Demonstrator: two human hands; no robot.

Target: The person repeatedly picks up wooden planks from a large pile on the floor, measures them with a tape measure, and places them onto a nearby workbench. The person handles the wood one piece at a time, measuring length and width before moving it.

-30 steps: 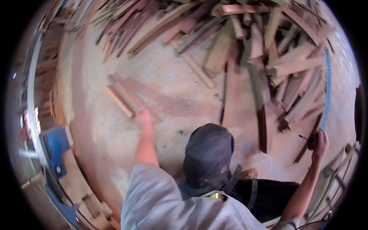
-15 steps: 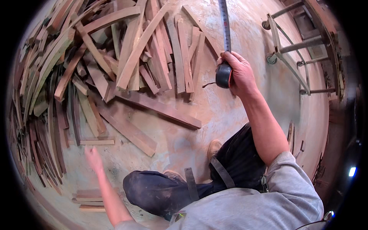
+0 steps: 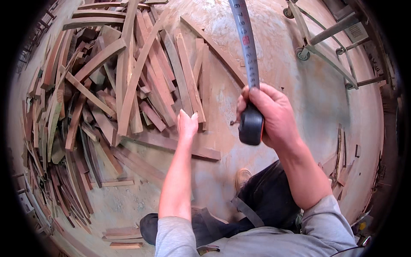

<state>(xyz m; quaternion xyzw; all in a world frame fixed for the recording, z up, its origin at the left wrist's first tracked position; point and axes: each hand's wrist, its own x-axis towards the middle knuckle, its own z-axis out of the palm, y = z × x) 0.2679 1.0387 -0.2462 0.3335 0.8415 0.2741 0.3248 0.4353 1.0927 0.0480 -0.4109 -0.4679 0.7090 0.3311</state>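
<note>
My right hand (image 3: 274,112) is closed around a tape measure (image 3: 251,125) with a dark case and an orange-red edge. Its metal blade (image 3: 244,38) is drawn out and runs up past the top of the view; my thumb lies at the blade's mouth. My left hand (image 3: 187,125) holds nothing that I can see and reaches forward over the wood pile, its thumb apart from the fingers. It is at the lower ends of a greyish wood strip (image 3: 176,70) and a pinkish wood strip (image 3: 190,77); whether it touches them I cannot tell.
A heap of curved and straight wood pieces (image 3: 100,100) spreads across the left and middle of the floor. One long strip (image 3: 214,51) lies slantwise beyond it. A metal cart on casters (image 3: 327,60) stands at the right. Several short boards (image 3: 124,233) lie at the lower left.
My left hand has moved from the lower left, rightward and up to the strips in the middle. The right hand with the tape measure now appears lower and larger, and the view has shifted.
</note>
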